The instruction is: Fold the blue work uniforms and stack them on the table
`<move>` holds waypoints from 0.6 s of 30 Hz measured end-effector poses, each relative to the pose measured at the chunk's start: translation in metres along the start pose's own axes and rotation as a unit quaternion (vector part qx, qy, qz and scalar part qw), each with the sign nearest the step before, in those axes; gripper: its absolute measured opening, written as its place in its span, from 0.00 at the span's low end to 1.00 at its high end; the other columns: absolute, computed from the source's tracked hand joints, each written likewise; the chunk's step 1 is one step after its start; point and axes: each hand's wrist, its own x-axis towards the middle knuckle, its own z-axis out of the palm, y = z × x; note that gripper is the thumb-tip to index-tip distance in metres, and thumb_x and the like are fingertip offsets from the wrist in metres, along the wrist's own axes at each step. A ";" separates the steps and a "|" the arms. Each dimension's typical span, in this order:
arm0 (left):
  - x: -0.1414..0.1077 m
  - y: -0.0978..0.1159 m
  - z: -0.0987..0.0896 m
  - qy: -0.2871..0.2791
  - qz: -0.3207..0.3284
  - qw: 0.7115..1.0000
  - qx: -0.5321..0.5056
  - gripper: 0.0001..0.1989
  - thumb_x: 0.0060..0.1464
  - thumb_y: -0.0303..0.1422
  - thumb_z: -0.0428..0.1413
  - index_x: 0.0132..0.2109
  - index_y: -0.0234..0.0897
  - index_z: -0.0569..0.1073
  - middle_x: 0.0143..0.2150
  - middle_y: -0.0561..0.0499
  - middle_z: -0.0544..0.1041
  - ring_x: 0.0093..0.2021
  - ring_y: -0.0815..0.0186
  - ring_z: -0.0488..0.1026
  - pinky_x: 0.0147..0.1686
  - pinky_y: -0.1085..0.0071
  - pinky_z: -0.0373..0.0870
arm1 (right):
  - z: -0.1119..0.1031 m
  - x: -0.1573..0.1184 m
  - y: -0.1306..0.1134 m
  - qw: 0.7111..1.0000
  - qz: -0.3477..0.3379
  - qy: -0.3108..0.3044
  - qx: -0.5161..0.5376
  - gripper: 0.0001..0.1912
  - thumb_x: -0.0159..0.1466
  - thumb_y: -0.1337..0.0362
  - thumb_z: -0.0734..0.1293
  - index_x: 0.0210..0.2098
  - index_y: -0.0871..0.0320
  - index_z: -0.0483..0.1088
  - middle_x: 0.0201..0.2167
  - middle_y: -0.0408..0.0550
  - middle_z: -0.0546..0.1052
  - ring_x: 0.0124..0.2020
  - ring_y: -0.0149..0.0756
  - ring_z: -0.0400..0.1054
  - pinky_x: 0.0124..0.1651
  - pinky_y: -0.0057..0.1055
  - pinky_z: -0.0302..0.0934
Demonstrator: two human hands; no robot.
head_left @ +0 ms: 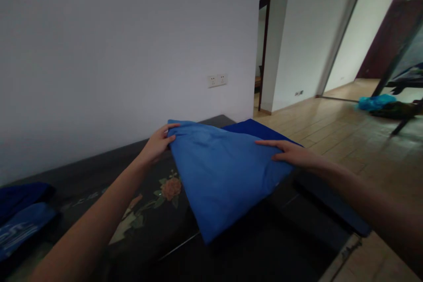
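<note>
A folded piece of light blue cloth (224,172) is held up at a slant between my two hands, one corner pointing down toward me. My left hand (163,140) grips its far left corner, thumb and fingers closed on the edge. At the right edge, my right hand (287,152) has its fingers lying over the top of the cloth and closed on it; the part of the grip beneath is hidden. Behind the cloth lies a darker blue cloth (261,131), partly covered from view.
A dark surface (132,229) with a printed flower (172,188) stretches below, along a white wall (132,53) with a double socket (217,80). Blue cloths (24,224), one with white lettering, lie at the left. A bright blue bag (376,102) rests on the wooden floor (324,119).
</note>
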 end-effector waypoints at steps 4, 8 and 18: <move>0.059 0.031 0.058 0.002 0.037 0.996 -0.081 0.23 0.49 0.19 0.54 0.53 0.35 0.70 0.28 0.55 0.70 0.23 0.74 0.66 0.26 0.77 0.66 | -0.074 0.015 0.015 0.996 0.059 0.029 0.065 0.34 0.54 0.69 0.67 0.61 0.49 0.64 0.57 0.46 0.71 0.44 0.42 0.73 0.43 0.36 0.72; 0.114 0.047 0.110 -0.009 0.046 0.989 -0.139 0.25 0.51 0.12 0.49 0.54 0.34 0.68 0.30 0.55 0.69 0.26 0.75 0.67 0.31 0.75 0.69 | -0.136 0.022 0.036 0.988 0.086 0.057 0.112 0.32 0.55 0.71 0.67 0.59 0.52 0.66 0.58 0.49 0.70 0.42 0.38 0.73 0.41 0.30 0.71; 0.129 -0.096 0.209 -0.029 -0.172 0.977 -0.126 0.35 0.56 0.25 0.54 0.67 0.47 0.51 0.58 0.42 0.70 0.44 0.62 0.75 0.40 0.63 0.76 | -0.134 0.035 0.185 0.937 0.266 0.205 0.099 0.30 0.59 0.62 0.68 0.60 0.55 0.62 0.47 0.58 0.75 0.36 0.39 0.72 0.32 0.30 0.70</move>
